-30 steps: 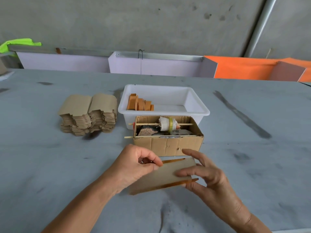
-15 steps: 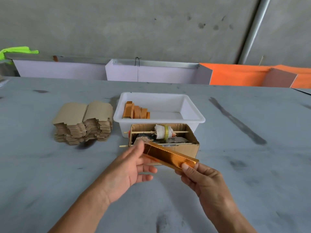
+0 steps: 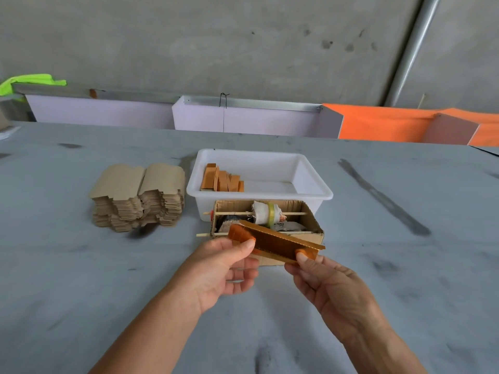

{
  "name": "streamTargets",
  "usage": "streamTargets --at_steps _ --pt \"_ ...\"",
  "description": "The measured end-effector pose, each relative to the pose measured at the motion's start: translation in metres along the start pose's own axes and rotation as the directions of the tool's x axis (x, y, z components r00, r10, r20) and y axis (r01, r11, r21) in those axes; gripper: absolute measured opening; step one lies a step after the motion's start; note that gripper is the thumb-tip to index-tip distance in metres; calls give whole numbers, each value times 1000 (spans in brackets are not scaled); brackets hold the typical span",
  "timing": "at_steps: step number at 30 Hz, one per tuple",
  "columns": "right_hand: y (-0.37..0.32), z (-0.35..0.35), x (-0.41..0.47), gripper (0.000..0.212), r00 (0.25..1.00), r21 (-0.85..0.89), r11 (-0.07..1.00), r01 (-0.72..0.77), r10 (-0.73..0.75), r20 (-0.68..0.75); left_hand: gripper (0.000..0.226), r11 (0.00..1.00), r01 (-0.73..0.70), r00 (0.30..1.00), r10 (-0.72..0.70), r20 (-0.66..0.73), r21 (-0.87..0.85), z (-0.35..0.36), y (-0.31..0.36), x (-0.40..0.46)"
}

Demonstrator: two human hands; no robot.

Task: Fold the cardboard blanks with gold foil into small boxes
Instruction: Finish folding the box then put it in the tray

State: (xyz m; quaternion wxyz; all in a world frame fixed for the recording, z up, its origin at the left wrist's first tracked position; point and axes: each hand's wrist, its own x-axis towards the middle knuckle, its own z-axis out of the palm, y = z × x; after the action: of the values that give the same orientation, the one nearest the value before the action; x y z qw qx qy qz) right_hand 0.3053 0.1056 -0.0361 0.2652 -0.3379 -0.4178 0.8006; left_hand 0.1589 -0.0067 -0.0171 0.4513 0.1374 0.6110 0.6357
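Observation:
A cardboard blank (image 3: pixel 278 242) with shiny gold foil on its inner face is held above the table, partly folded into a long trough. My left hand (image 3: pixel 224 268) pinches its left end with the thumb on the foil. My right hand (image 3: pixel 326 282) pinches its right end, thumb on the foil. A stack of flat brown blanks (image 3: pixel 139 197) lies on the table to the left. Several folded gold boxes (image 3: pixel 222 180) stand in the left part of a white plastic tub (image 3: pixel 313 184).
An open cardboard box (image 3: pixel 310 222) holding sticks, a wrapped roll and scraps stands just behind the held blank, against the tub. The grey table (image 3: pixel 81 279) stretches all around. White and orange panels (image 3: pixel 253 120) line the far edge.
The blank has turned from its brown side facing me to its gold side, and has been raised toward the cardboard box. Both hands shifted to pinch its ends.

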Motion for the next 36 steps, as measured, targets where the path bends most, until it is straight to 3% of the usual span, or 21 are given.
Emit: streamTargets --at_steps 8,14,24,36 --pt "-6 5 -3 29 999 -4 999 -45 45 -8 13 996 -32 999 34 27 -83 5 1 1" --pt "-15 3 -6 21 996 -168 982 -91 86 -35 11 992 -43 999 46 22 -118 7 2 1" --pt "-16 2 -1 12 989 -127 983 -136 127 -71 14 995 -86 996 85 -18 -50 8 -1 1" --pt "-7 -1 -5 16 997 -195 980 41 -53 -59 3 977 -206 977 202 -66 -61 7 -10 3"
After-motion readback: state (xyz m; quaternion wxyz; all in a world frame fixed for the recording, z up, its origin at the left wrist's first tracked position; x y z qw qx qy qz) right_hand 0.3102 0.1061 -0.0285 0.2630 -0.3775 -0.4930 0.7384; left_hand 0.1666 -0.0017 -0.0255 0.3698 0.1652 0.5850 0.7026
